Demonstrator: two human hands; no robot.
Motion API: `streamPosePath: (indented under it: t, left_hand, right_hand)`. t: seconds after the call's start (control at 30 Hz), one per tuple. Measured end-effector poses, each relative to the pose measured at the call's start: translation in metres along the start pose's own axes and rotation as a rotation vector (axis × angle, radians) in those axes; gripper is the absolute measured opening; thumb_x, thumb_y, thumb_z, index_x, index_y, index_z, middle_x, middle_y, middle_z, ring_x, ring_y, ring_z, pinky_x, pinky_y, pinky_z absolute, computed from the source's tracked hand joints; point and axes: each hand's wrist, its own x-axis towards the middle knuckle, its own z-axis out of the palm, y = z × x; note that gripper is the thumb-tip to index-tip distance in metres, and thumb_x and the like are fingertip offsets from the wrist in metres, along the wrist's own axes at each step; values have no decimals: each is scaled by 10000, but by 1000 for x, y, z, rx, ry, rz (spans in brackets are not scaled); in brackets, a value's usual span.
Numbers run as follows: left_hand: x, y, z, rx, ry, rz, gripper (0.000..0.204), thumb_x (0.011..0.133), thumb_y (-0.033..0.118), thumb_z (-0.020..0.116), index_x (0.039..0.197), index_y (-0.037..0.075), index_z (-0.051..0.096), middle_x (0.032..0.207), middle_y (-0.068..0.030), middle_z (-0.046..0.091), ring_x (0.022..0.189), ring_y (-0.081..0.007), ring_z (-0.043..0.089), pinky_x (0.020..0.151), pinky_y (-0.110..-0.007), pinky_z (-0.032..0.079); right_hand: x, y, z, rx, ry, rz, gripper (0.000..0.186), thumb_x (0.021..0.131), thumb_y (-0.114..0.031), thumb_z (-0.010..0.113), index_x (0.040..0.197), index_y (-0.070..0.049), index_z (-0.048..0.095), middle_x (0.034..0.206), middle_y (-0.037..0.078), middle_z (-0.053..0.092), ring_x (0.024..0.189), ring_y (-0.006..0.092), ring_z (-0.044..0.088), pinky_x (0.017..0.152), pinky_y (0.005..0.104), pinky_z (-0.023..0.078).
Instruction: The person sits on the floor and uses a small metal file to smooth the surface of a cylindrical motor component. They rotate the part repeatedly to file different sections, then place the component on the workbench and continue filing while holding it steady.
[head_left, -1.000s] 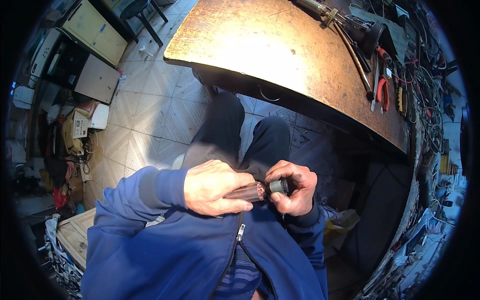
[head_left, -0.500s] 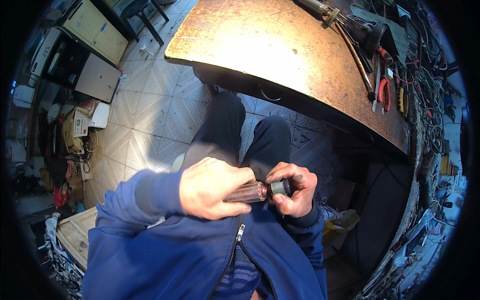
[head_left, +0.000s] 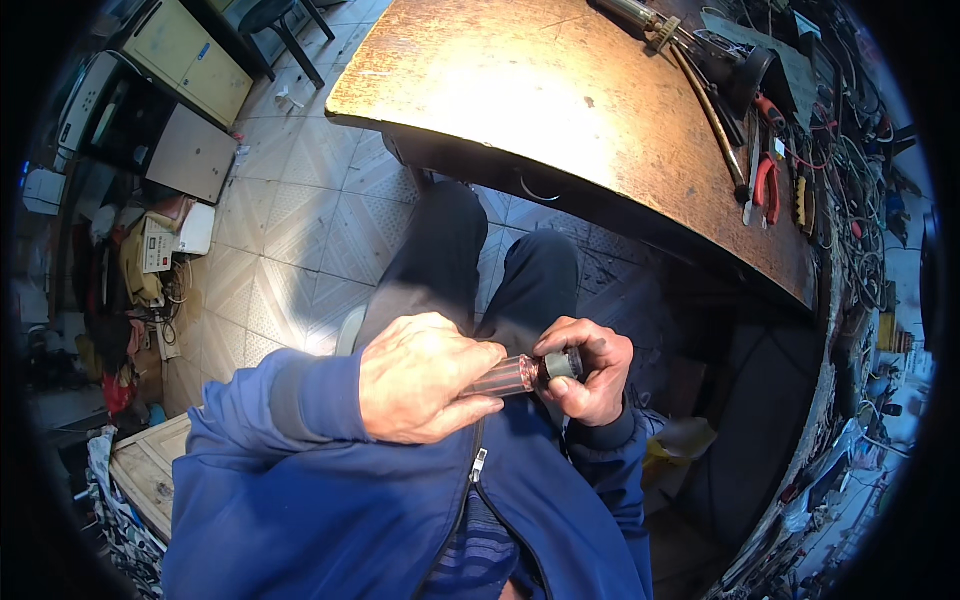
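Observation:
Over my lap I hold a motor armature (head_left: 508, 377), a ridged cylinder with copper windings showing at its end. My left hand (head_left: 415, 380) is wrapped round the core, hiding its left part. At the other end, my right hand (head_left: 604, 372) pinches a short dark piece with a grey-green collar (head_left: 561, 364) between thumb and fingers. The collar lines up with the armature, close by the copper windings. Fingers partly cover the join, so I cannot tell how the two pieces are connected.
Ahead stands a worn wooden bench (head_left: 470, 75) under bright light. Red-handled pliers (head_left: 767, 190) and a long rod (head_left: 715, 120) lie at its right, beside tangled wires (head_left: 870, 220). At the left are a cream cabinet (head_left: 190, 60) and a wooden box (head_left: 150, 460).
The armature's visible stripes look lighter and slightly turned. My left hand, blurred before, is sharper now. Both hands stay in nearly the same place.

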Motion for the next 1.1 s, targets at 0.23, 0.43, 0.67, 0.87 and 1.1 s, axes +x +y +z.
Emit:
streamPosePath:
  t: [0.23,0.43,0.67,0.87,1.1]
  left_hand:
    - [-5,15,16,326,237,19,475,661,172,803,1044,-46,626,752,-106,638,662,-276,596,732,-373,478]
    - [-2,11,8,197,125,14,447,725,247,775,1046,-13,603,735,-113,611,672,-278,605,731,-358,481]
    - [12,-24,6,-829,-494,-141,414,919,341,653,1123,-11,582,812,-143,666,710,-249,661,627,-366,503]
    - [8,-4,-1,-352,-283,-131,396,876,285,699,1114,-15,598,819,-171,664,717,-347,659,621,-397,511]
    - [-1,13,11,124,76,-64,414,698,173,795,1027,-10,623,817,-137,676,662,-311,623,643,-386,490]
  right_hand:
    - [-3,0,5,56,66,41,267,705,-90,707,911,65,638,743,111,650,627,114,589,567,233,450]
    - [-5,0,6,40,71,-3,262,736,-132,722,890,63,641,740,120,656,622,129,593,551,241,446]
    - [-2,-6,5,70,-9,-26,283,759,-169,724,891,70,649,751,131,662,624,153,601,550,252,451]
    - [-5,-2,4,33,50,5,268,736,-136,712,896,71,653,752,131,653,644,152,598,574,259,461]
    - [-3,-1,9,24,113,62,241,697,-68,686,898,62,657,762,114,650,652,134,595,587,250,464]
